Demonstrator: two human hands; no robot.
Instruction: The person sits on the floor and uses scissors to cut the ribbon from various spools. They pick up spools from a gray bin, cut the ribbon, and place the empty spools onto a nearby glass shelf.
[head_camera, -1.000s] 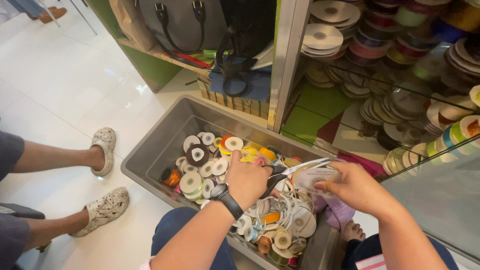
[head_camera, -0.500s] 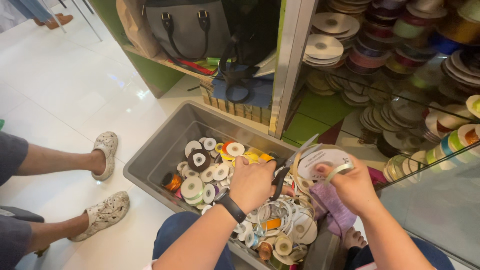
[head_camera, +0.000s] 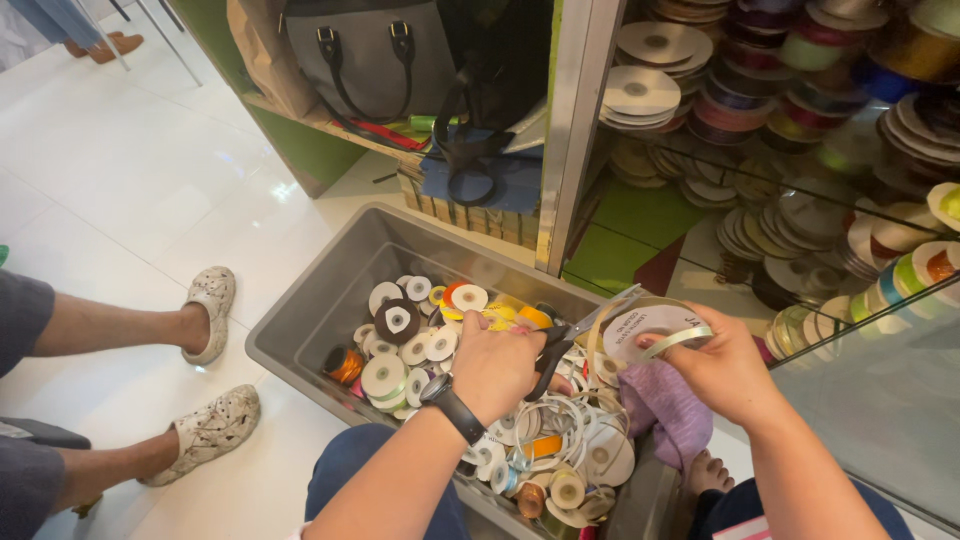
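My left hand (head_camera: 492, 365) grips a pair of scissors (head_camera: 578, 334) with black handles, its blades pointing up and right toward a ribbon spool. My right hand (head_camera: 722, 365) holds that pale ribbon spool (head_camera: 648, 330) by its rim, just above a grey plastic bin (head_camera: 330, 300). A strip of ribbon runs from the spool across the scissor blades. A black watch (head_camera: 452, 405) sits on my left wrist. The bin below both hands is filled with several small ribbon spools (head_camera: 405, 335).
A seated person's legs and speckled white shoes (head_camera: 205, 430) are at the left on the white tiled floor. A glass cabinet (head_camera: 800, 120) stacked with ribbon reels stands at the right. A grey handbag (head_camera: 370, 55) rests on a green shelf behind the bin.
Both hands have lifted slightly over the bin. The spool has turned up to face me and the scissor blades now reach its ribbon.
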